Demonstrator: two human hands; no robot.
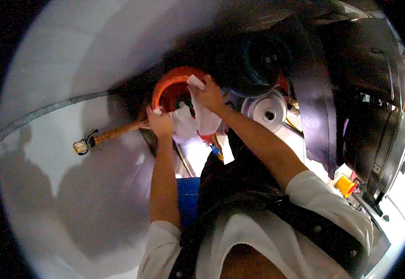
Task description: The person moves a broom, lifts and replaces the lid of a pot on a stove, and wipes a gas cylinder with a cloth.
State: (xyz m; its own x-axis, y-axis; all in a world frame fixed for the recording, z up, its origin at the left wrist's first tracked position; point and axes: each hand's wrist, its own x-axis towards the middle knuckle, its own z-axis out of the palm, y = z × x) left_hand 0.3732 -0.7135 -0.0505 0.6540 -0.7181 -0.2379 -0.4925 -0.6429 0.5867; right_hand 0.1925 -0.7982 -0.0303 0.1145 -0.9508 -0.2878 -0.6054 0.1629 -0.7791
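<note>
A round orange-red bucket [180, 74] stands in front of me, its inside partly dark. White thin sheeting [184, 122], perhaps a plastic bag or cloth, hangs over its near side. My left hand [160, 123] is closed at the bucket's left rim, with a bit of white showing at the fingertips. On the right side of the rim, my right hand [210, 96] grips a bunched part of the white sheeting, and a white end sticks out past the fingers.
A brown stick [119, 131] with a wrapped end juts out left of the bucket. A grey hose [54, 109] runs along the pale wall. To the right are a round metal piece [268, 113], a dark drum-like container [263, 60] and a yellow container [345, 187].
</note>
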